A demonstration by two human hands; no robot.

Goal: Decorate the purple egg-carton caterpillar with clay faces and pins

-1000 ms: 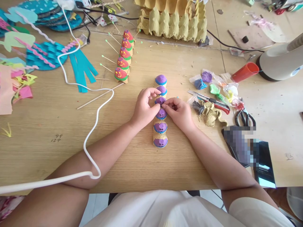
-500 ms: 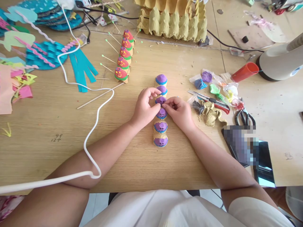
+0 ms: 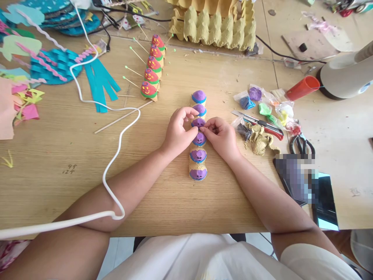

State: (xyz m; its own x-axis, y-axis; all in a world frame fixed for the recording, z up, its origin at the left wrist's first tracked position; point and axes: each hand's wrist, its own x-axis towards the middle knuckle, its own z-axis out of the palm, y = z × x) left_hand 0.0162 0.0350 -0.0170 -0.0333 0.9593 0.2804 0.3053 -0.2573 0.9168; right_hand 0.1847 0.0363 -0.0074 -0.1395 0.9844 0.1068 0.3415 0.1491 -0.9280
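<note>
A strip of egg-carton cups (image 3: 198, 156) stands upright in a line in front of me, each cup capped in purple clay with a blue rim. Small dark faces mark the nearer cups; the far ones look plain. My left hand (image 3: 181, 130) curls against the strip from the left, index finger at one of the farther cups and thumb by the third. From the right, my right hand (image 3: 219, 136) has thumb and index pinched together at the third cup's face. Whatever is between those fingertips is too small to make out.
A red-and-green caterpillar (image 3: 150, 76) with pin-like sticks stands behind. Clay packets (image 3: 264, 109), a utility knife (image 3: 262, 126), scissors (image 3: 302, 145) and torn carton scraps (image 3: 260, 142) lie right. Egg trays (image 3: 218, 29) sit at the back. A white cable (image 3: 112, 155) crosses the left.
Both hands keep almost the same pose at the third cup, with at most a slight shift of the right fingertips. The whole view has tilted very slightly.
</note>
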